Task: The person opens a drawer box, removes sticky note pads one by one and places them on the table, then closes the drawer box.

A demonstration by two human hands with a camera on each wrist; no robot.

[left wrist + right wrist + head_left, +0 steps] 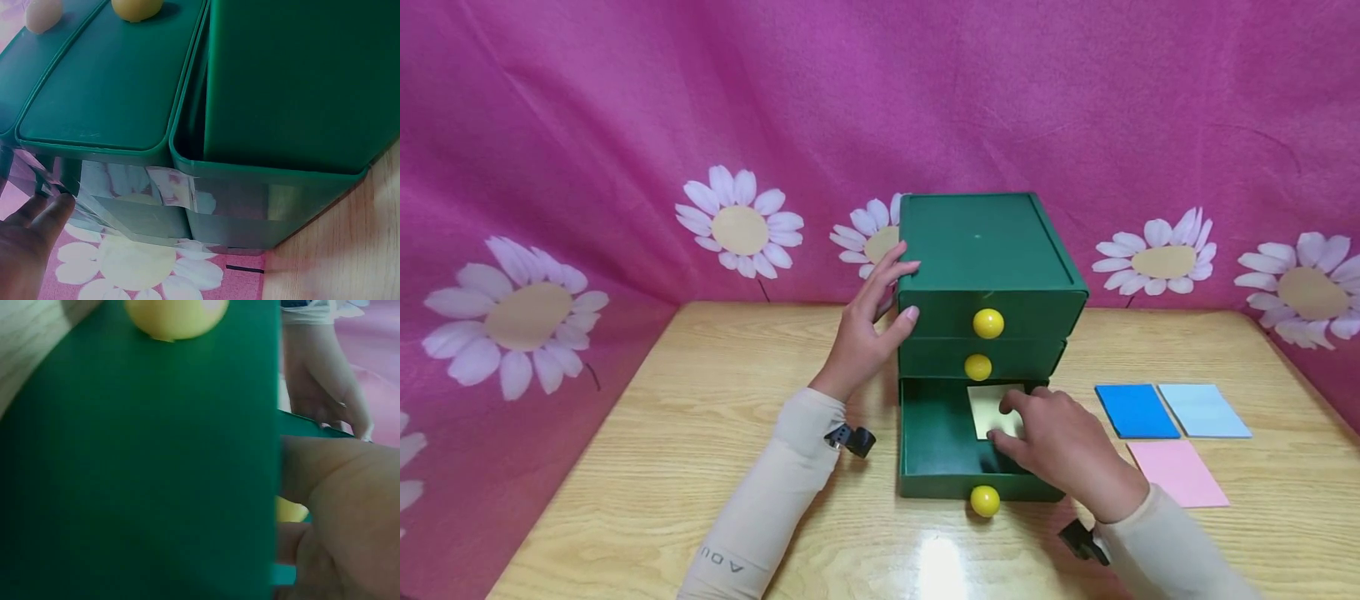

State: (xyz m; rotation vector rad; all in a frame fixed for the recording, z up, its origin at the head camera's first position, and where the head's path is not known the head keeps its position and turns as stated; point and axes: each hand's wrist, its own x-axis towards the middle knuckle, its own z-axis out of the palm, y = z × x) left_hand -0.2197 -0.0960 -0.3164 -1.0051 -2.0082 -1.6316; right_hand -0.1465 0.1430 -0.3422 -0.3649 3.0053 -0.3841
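Note:
A green drawer cabinet (981,242) with round yellow knobs stands on the table, its bottom drawer (936,433) pulled out. My left hand (868,333) rests against the cabinet's left side near the top, fingers extended; in the left wrist view its fingertips (59,209) touch that side. Inside the drawer lies a pale yellow sticky note pad (988,408). My right hand (1063,442) reaches in over it, thumb and index finger apart, with part of the pad showing between them. The drawer front (144,456) hides its fingertips in the right wrist view.
Right of the cabinet, a blue pad (1137,411), a light blue pad (1205,410) and a pink pad (1180,473) lie flat on the wooden table (715,400). A pink cloth with daisies (850,100) hangs behind and at the sides.

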